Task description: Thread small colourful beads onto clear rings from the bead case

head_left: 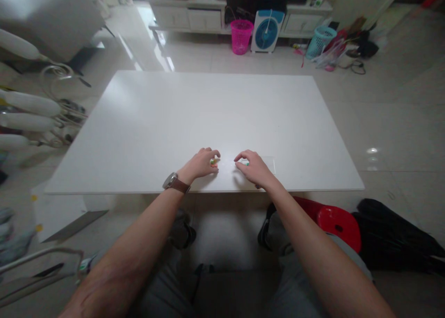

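Note:
My left hand [203,162], with a watch [171,181] on its wrist, is over the near part of the white table [222,109]. Its fingers are curved and apart, around a small yellow-green thing [213,161] with orange beside it; whether they grip it I cannot tell. To the right, my right hand [253,167] has its thumb and forefinger bent towards each other with a gap between the tips. A small green thing [247,164] shows at its fingers. A clear flat rectangular piece [269,164] lies on the table beside and partly behind this hand.
A red stool [339,225] stands below the table's near right edge, beside a black bag [392,239]. Beyond the far edge are a pink basket [241,37], a blue and white fan [267,30] and a teal basket [320,42]. White chair parts [31,104] are at the left.

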`<state>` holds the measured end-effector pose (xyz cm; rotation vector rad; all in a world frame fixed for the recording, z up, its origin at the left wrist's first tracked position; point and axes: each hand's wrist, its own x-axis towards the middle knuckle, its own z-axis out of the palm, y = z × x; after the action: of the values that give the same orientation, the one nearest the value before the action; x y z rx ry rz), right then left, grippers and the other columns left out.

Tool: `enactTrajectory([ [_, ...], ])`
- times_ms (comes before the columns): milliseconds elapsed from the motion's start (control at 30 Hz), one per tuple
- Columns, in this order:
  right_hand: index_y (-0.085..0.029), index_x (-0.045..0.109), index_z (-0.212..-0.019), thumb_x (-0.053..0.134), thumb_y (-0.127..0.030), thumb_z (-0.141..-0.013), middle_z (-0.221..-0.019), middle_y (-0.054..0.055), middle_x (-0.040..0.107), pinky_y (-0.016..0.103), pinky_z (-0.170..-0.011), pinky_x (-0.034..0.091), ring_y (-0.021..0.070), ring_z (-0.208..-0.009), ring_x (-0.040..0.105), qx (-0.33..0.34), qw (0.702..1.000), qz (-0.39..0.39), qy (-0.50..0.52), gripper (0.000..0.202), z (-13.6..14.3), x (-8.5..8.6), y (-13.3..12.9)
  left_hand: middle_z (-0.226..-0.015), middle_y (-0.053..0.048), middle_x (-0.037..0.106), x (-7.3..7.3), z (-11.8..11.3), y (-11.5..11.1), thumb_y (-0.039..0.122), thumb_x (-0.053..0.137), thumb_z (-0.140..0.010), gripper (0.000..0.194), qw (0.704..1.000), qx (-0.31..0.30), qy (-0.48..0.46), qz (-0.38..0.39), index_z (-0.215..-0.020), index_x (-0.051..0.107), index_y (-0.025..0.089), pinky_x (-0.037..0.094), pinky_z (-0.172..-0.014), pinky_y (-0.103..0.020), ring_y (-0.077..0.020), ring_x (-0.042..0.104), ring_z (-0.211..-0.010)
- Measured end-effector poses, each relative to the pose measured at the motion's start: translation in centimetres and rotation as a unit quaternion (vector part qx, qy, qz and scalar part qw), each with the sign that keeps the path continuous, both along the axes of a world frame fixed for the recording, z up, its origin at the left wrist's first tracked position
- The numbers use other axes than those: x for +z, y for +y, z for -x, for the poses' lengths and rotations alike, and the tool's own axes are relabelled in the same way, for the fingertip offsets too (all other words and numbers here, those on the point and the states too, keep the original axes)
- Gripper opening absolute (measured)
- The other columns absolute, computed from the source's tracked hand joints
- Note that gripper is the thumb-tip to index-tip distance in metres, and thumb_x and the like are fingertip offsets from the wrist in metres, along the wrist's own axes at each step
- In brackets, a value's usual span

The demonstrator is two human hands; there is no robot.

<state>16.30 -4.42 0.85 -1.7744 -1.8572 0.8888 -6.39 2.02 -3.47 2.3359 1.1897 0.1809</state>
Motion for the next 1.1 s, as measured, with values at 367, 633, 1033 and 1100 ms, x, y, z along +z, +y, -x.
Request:
enactTrajectory([
  [367,-0.024,0.07,-0.089,0.059,-0.025,-0.086,-0.108,0.005,0.069,0.044,-0.101,0.044,0.025,-0.11,0.058,0.006,1.0,-0.008,0.005,0.012,-0.2,-0.2,0.0,-0.11,-0.008,0.071,2.8,0.0,0.3,0.039,0.067,-0.081,0.02,0.997,0.042,0.041,0.053,-0.089,0.073,0.021,0.047,-0.094,-0.042,-0.0286,0.058,-0.111],
  [633,-0.024,0.07,-0.09,0.059,-0.025,-0.087,-0.109,0.006,0.068,0.045,-0.101,0.044,0.0253,-0.11,0.057,0.009,1.0,-0.002,0.0,0.012,-0.1,-0.1,0.0,-0.115,-0.008,0.069,3.2,-0.3,-0.1,0.038,0.062,-0.084,0.023,0.996,0.025,0.062,0.057,-0.098,0.071,0.022,0.044,-0.093,-0.044,-0.0302,0.055,-0.116],
  [1033,-0.024,0.07,-0.089,0.058,-0.023,-0.086,-0.108,0.006,0.068,0.044,-0.101,0.044,0.0252,-0.112,0.057,0.012,1.0,0.006,-0.002,0.012,0.2,0.3,0.0,-0.115,-0.008,0.07,3.6,-0.5,-0.4,0.034,0.059,-0.086,0.019,0.995,0.005,0.075,0.06,-0.093,0.072,0.022,0.044,-0.095,-0.048,-0.0309,0.056,-0.117],
  [1100,-0.024,0.07,-0.09,0.058,-0.023,-0.086,-0.109,0.006,0.069,0.044,-0.102,0.044,0.0253,-0.112,0.057,0.011,1.0,0.007,-0.003,0.012,0.2,0.3,0.0,-0.116,-0.008,0.07,3.6,-0.5,-0.4,0.034,0.059,-0.085,0.02,0.995,0.007,0.076,0.061,-0.095,0.072,0.022,0.044,-0.096,-0.048,-0.0311,0.056,-0.117],
])
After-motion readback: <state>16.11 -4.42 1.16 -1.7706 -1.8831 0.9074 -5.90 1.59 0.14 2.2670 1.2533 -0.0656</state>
